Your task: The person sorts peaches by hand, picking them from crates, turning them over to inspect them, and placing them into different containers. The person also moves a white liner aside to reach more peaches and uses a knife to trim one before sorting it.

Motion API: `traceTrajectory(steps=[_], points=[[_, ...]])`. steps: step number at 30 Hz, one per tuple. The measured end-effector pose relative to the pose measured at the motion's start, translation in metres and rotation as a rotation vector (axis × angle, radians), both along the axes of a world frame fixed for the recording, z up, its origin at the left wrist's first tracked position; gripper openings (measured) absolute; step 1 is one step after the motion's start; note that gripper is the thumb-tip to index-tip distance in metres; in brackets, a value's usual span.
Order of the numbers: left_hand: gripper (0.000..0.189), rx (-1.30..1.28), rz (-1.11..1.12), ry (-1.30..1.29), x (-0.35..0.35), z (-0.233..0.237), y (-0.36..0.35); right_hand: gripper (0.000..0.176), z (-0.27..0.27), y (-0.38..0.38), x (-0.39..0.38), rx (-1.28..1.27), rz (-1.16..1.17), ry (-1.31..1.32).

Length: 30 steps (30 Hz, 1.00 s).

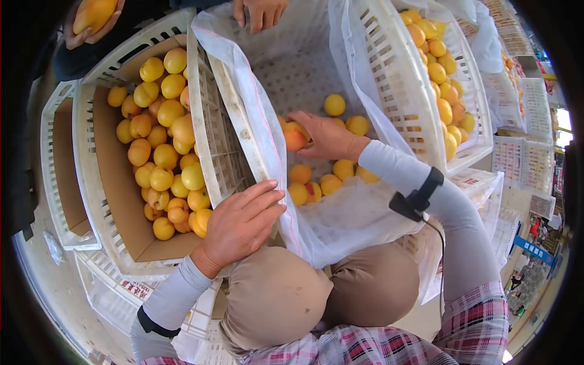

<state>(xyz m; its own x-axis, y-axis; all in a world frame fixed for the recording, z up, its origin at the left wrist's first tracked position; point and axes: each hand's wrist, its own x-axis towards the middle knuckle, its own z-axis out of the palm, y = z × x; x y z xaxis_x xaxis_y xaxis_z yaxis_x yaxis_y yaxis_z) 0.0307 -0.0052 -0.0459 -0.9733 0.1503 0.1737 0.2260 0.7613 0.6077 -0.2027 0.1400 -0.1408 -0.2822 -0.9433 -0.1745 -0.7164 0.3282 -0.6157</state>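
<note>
My right hand (331, 135) reaches down into a white crate lined with a pale cloth (261, 109), its fingers curled round an orange-yellow fruit (295, 140). Several yellow fruits (344, 169) lie around it on the crate's perforated floor. My left hand (240, 225) rests on the near left rim of this crate, over the cloth edge, with its fingers stretched out and nothing held. Just left of it stands another crate (97, 182) with a cardboard lining, holding several yellow-orange fruits (165, 156).
Across the crates, another person's hand (260, 13) rests at the lined crate's far edge; their other hand (91, 27) holds a fruit. A fruit-filled crate (480, 115) stands to the right, with more crates behind. A cardboard-lined crate (61, 164) is at far left.
</note>
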Motion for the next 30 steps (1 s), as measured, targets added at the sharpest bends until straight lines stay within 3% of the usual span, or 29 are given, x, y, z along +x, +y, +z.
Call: traceTrajectory(steps=[1,3,5,7,9,11,12,15,16,18,20,24,26,28,30], points=[[0.034,0.001,0.005,0.029,0.000,0.000,0.000,0.068,0.013,0.002,-0.004,0.001,0.005,0.029],[0.032,0.008,0.017,0.025,0.001,0.000,0.001,0.065,0.040,0.004,-0.004,-0.200,-0.008,-0.161],[0.034,0.021,0.014,0.036,0.002,0.000,0.000,0.066,0.071,0.005,0.004,-0.155,-0.021,-0.233],[0.036,0.031,0.012,0.040,0.004,-0.001,0.000,0.062,0.087,0.004,0.012,-0.142,-0.255,-0.825],[0.046,0.199,0.143,0.029,0.005,0.001,0.002,0.061,0.105,0.004,0.015,-0.219,-0.204,-0.794],[0.063,0.440,0.383,0.012,0.001,0.016,0.008,0.064,0.134,0.001,0.025,-0.050,-0.332,-1.020],[0.074,0.667,0.440,-0.009,-0.005,0.025,0.013,0.061,0.142,-0.003,0.036,-0.081,-0.294,-0.909],[0.071,1.053,0.570,-0.219,-0.010,0.048,0.013,0.062,0.186,-0.013,0.049,0.112,-0.226,-1.093],[0.060,1.002,0.536,-0.142,-0.006,0.037,0.005,0.076,0.177,-0.018,0.037,0.135,-0.155,-1.009],[0.052,0.940,0.694,-0.114,0.012,0.040,-0.009,0.060,0.144,-0.024,0.002,0.006,-0.391,-0.894],[0.051,0.671,0.789,-0.165,0.041,0.036,-0.036,0.058,0.089,-0.024,-0.041,0.061,-0.542,-0.625],[0.054,0.206,0.870,-0.342,0.093,0.012,-0.066,0.054,0.016,-0.027,-0.047,0.490,-0.180,-0.060],[0.055,0.125,0.866,-0.451,0.110,0.000,-0.074,0.059,-0.034,-0.027,-0.031,0.653,-0.078,0.001],[0.057,0.032,0.870,-0.626,0.120,-0.007,-0.077,0.061,-0.062,-0.027,-0.011,0.652,-0.112,0.030],[0.057,-0.035,0.799,-0.627,0.126,-0.020,-0.080,0.064,-0.084,-0.028,-0.003,0.662,-0.138,0.054]])
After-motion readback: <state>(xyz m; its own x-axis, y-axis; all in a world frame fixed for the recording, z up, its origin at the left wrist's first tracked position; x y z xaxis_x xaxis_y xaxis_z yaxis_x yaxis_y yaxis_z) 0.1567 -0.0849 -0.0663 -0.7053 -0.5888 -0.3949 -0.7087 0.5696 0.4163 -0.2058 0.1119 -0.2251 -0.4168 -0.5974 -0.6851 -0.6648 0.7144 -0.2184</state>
